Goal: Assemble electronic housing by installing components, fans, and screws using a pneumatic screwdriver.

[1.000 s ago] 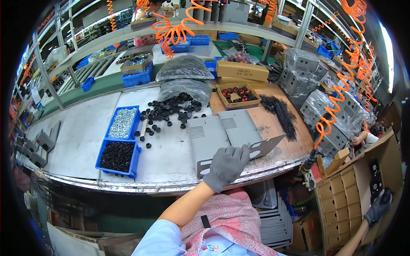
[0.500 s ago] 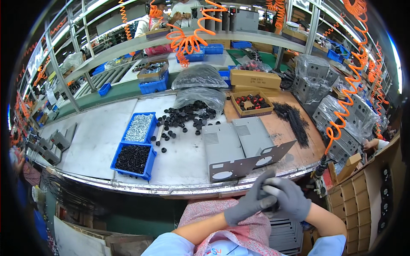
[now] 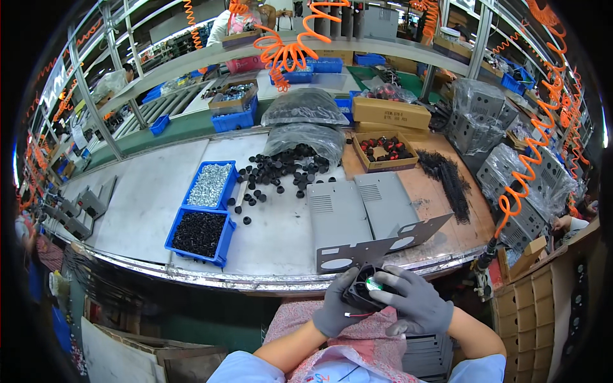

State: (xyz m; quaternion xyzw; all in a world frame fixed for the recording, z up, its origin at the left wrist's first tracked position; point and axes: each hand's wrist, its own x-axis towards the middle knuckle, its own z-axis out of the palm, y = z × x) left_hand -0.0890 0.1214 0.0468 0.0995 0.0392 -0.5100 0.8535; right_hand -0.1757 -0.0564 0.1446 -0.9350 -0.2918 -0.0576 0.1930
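Note:
A black cooling fan [image 3: 357,293] with a green round label at its hub is held above my lap, just off the bench's front edge. A thin lead with a small white connector hangs from its lower side. My left hand [image 3: 337,305], in a grey glove, is closed round the fan's left side. Over the fan's right side reaches my right hand [image 3: 418,301], also gloved, with fingers spread and the thumb apart; its fingertips touch the fan's face. Just beyond the hands, two grey sheet-metal panels [image 3: 337,214] with round cutouts and vent slots stand on the bench.
Blue bins hold black screws [image 3: 199,235] and silver fasteners [image 3: 209,185]. Loose black caps [image 3: 281,169] spill from a plastic bag. A carton of red-and-black parts [image 3: 385,153] stands near black cable ties [image 3: 447,182]. An orange coiled hose [image 3: 533,153] hangs at right, near wrapped metal cases [image 3: 520,191].
My hands have parted slightly and shifted left. The fan, mostly covered by both gloves before, now shows its label and lead. My right hand has opened out from around it.

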